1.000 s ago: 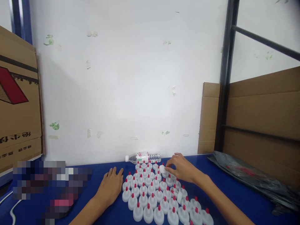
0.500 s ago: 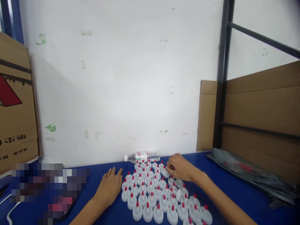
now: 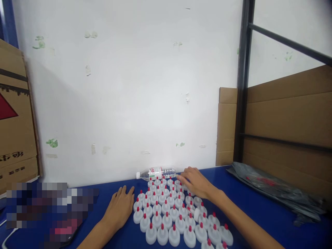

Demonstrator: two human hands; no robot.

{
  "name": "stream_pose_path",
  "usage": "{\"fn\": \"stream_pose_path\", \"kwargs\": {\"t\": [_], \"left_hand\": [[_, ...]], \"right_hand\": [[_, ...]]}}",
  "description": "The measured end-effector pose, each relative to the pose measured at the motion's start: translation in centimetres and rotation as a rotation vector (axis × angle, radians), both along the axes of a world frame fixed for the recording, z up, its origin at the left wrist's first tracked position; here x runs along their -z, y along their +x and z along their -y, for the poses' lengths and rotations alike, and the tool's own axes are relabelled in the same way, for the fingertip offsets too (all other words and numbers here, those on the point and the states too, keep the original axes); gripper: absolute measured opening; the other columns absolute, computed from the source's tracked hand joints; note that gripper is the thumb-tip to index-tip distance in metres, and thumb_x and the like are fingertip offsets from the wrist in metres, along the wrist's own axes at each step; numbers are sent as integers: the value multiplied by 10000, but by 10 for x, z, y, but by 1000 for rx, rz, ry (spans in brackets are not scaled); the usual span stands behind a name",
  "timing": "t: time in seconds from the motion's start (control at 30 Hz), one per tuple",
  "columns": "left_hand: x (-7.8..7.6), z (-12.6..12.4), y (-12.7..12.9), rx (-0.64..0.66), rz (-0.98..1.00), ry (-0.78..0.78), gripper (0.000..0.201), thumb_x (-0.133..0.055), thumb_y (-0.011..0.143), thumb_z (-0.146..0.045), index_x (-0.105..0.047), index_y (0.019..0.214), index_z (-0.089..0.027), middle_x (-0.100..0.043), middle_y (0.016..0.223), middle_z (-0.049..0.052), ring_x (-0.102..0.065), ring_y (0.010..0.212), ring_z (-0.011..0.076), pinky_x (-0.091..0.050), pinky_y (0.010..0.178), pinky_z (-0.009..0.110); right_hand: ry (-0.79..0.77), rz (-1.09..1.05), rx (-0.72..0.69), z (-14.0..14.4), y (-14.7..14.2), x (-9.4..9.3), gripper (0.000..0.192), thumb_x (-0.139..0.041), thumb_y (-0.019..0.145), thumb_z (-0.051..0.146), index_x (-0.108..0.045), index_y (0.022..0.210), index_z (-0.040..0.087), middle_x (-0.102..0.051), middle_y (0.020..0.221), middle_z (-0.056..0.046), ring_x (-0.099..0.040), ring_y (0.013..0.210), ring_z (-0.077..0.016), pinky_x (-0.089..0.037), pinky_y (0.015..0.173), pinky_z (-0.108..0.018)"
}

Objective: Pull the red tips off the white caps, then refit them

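Rows of translucent white nozzle caps with red tips (image 3: pixel 162 236) stand close together on the blue table (image 3: pixel 116 238). One nozzle cap (image 3: pixel 196 214) in the right part of the group lies on its side. My left hand (image 3: pixel 121 204) rests flat on the table, left of the group, with its fingers stretched out and holding nothing. At the far right edge of the caps is my right hand (image 3: pixel 195 181), open, its fingers extended over or beside the rearmost caps. It partly hides some caps there; whether it touches them I cannot tell.
A clear plastic bottle (image 3: pixel 155 173) with a white cap lies behind the group, along the wall. A blurred-out object (image 3: pixel 70 211) and a white cable (image 3: pixel 9 237) are at left. Grey plastic bags (image 3: pixel 272 190) lie at right, near cardboard (image 3: pixel 285 114) and a dark metal frame (image 3: pixel 241 103).
My right hand's fingers were curled at a cap by the far right edge and are now stretched out. My left hand stays in place. The whole view has shifted slightly.
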State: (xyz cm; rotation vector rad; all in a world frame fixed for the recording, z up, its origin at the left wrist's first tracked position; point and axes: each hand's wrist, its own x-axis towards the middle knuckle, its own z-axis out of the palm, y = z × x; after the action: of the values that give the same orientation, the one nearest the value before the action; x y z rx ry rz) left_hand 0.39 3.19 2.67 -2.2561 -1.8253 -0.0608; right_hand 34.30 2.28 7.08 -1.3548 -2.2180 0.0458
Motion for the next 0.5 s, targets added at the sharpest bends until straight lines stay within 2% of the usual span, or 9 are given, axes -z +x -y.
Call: {"fn": "stream_pose_path", "kwargs": {"t": [0.07, 0.17, 0.23, 0.3, 0.4, 0.5], "left_hand": [[3, -1, -1, 2, 14, 6, 529, -289, 1037, -253, -488, 1505, -106, -504, 1505, 268, -474, 1414, 379, -406, 1130, 500], [3, -3, -3, -2, 30, 20, 529, -285, 1035, -241, -491, 1501, -99, -511, 1501, 262, -481, 1409, 377, -407, 1135, 501], [-2, -2, -4, 3, 68, 79, 540, -238, 1048, -248, -459, 1519, -104, -491, 1528, 231, -433, 1447, 359, -385, 1162, 498], [-11, 2, -4, 54, 184, 214, 543, -191, 1064, -282, -454, 1517, -139, -480, 1551, 171, -372, 1488, 325, -365, 1189, 491], [-28, 19, 5, 257, 360, 434, 509, -219, 1060, -305, -499, 1467, -182, -500, 1532, 127, -364, 1488, 296, -374, 1196, 499], [-33, 46, 29, 588, 306, 580, 467, -368, 987, -222, -550, 1416, -187, -499, 1523, 151, -353, 1486, 335, -374, 1187, 538]], "right_hand": [[-18, -135, 48, -8, 8, 3, 632, -216, 1061, 588, -718, 943, 223, -721, 992, -111, -615, 1055, -306, -370, 1015, -463], [-104, -345, 85, -22, 18, 19, 720, -147, 1039, 660, -690, 1204, 217, -699, 1245, -117, -585, 1233, -300, -351, 1103, -456], [-196, -473, 82, -31, 18, 35, 802, -128, 1011, 719, -677, 1267, 194, -692, 1288, -127, -584, 1272, -296, -362, 1117, -451], [-277, -586, 67, -37, 14, 49, 863, -123, 982, 770, -679, 1280, 180, -704, 1271, -137, -600, 1263, -299, -384, 1107, -458], [-344, -730, 37, -43, 6, 61, 908, -126, 946, 822, -680, 1284, 187, -721, 1235, -142, -623, 1233, -299, -392, 1101, -469], [-363, -833, -2, -46, 0, 64, 931, -130, 918, 855, -690, 1266, 198, -726, 1214, -138, -631, 1218, -292, -376, 1113, -461]]}}
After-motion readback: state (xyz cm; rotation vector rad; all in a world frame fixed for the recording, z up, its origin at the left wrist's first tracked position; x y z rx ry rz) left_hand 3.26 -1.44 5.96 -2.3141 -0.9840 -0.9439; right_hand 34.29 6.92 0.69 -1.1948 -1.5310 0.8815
